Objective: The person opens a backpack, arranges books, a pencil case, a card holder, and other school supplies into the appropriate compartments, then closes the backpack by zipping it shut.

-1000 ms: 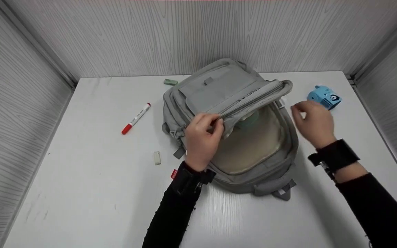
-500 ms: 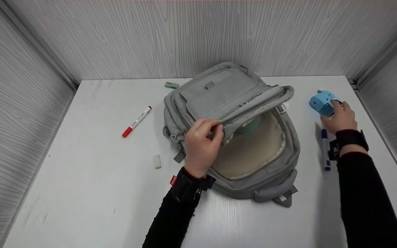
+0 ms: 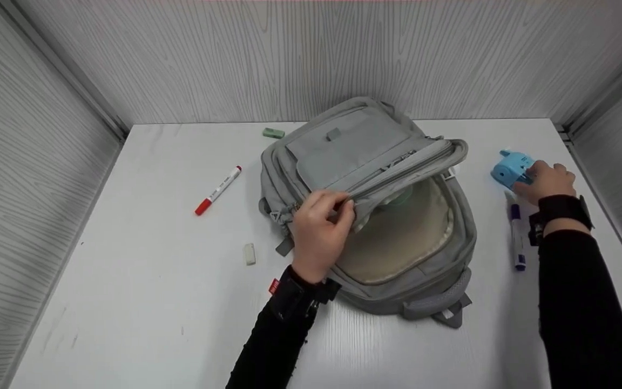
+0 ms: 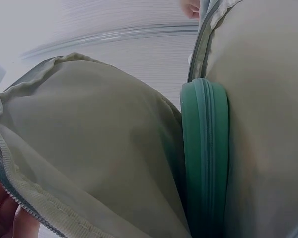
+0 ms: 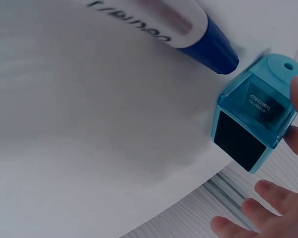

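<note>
A grey backpack (image 3: 365, 140) lies on the table with its main compartment unzipped. My left hand (image 3: 322, 232) pinches the zipped edge of its flap and holds it raised. A green zipped case (image 4: 204, 153) stands inside the compartment in the left wrist view; only a bit of it shows from the head. My right hand (image 3: 551, 181) is at a light-blue pencil sharpener (image 3: 512, 168), thumb and a finger gripping its side. In the right wrist view, the sharpener (image 5: 258, 106) shows a dark window, and the other fingers (image 5: 258, 213) are spread away from it.
A blue-capped marker (image 3: 517, 237) lies just in front of the sharpener. Left of the backpack are a red marker (image 3: 218, 190), a small white eraser (image 3: 249, 254) and a small green block (image 3: 273, 133). Wood-grain panels (image 3: 332, 59) wall the white table's back and sides.
My right hand has moved from beside the backpack rightward to the pencil sharpener, and the blue-capped marker now lies in front of it. My left hand still holds the flap up.
</note>
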A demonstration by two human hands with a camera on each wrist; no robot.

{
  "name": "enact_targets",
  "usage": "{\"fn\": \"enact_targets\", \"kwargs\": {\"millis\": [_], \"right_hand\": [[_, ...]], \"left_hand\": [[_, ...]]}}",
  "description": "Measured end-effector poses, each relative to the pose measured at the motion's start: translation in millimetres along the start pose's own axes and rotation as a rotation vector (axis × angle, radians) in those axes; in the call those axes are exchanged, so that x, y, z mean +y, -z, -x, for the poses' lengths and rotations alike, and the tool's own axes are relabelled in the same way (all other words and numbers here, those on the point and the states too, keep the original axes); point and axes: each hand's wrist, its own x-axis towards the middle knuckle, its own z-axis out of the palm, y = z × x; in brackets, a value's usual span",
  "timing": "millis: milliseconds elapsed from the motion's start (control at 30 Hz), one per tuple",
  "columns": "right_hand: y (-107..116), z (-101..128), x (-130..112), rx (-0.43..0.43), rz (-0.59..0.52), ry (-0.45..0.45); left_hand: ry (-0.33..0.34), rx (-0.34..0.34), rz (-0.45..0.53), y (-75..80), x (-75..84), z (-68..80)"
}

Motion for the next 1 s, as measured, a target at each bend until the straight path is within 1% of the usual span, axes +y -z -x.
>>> {"fn": "enact_targets", "kwargs": {"millis": [133,233,467,533,633,833,900,1000], "right_hand": [[0,6,1,-0.001,-0.005,0.027],[0,10,3,0.003,0.004,0.032],[1,23,9,-0.034,0.025,0.022],[2,28,9,-0.028,0.020,0.017],[1,39,9,0.015,-0.003,0.022],[4,66,6,0.155,-0.096,0.048],[9,78,1,0.188,-0.124,0.058],[17,100,-13,0.224,-0.161,0.092]], "left_hand": [[-0.003,0.004,-0.004,1.4,-1.1,-0.1],[-0.005,0.005,-0.002,1.8,-1.6,0.4],[0.010,0.000,0.016,0.4,-2.9,0.4],[0.015,-0.003,0.015,0.4,-2.8,-1.3],[0.026,-0.007,0.021,0.3,-2.7,-4.0],[0.055,-0.017,0.045,2.1,-0.9,-8.0],[0.058,-0.016,0.045,2.4,-0.4,-8.0],[0.058,-0.014,0.046,2.7,-0.3,-7.6]]}}
